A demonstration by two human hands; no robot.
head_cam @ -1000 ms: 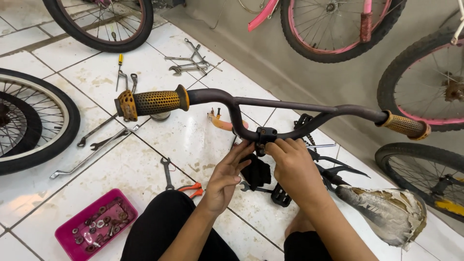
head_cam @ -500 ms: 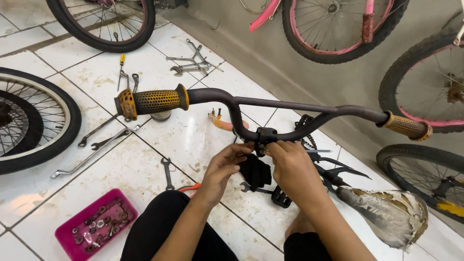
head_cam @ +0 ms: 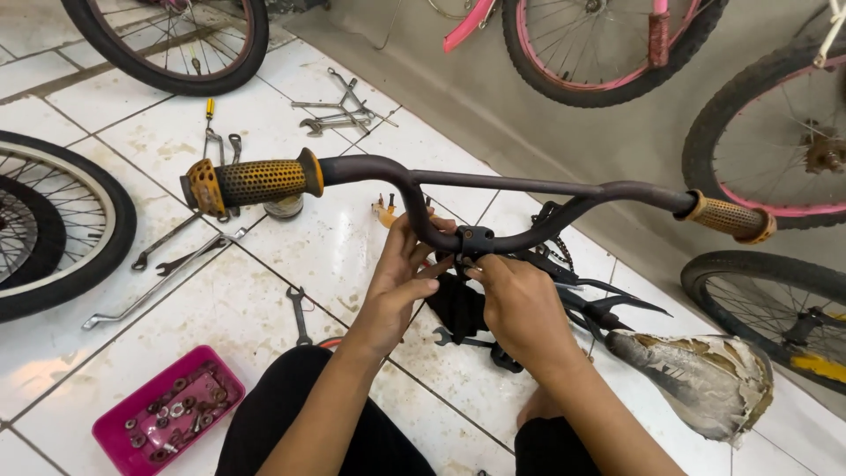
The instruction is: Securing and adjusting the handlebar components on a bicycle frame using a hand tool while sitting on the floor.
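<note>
Hands unchanged since earlier: left hand (head_cam: 398, 280) and right hand (head_cam: 520, 308) both grasp the clamp (head_cam: 473, 240) at mid-handlebar (head_cam: 529, 189) (fingers pinching). Wrenches (head_cam: 339, 110), pink tray (head_cam: 167, 419) and torn saddle (head_cam: 701, 379) lie around.

Handlebar (head_cam: 529, 189): dark brown metal tube with cross brace, roughly level, spanning frame from 9 o'clock to 3 o'clock; finish dull, worn. Left grip (head_cam: 256, 181): orange-yellow perforated rubber, black collar at inner end, at 10 o'clock. Right grip (head_cam: 730, 217): same kind, at 2 o'clock, tilted slightly down. Stem clamp (head_cam: 474, 238): black, at bar centre where tube dips into V; sits at frame centre, above black stem parts; bolt detail too small to tell.
</note>
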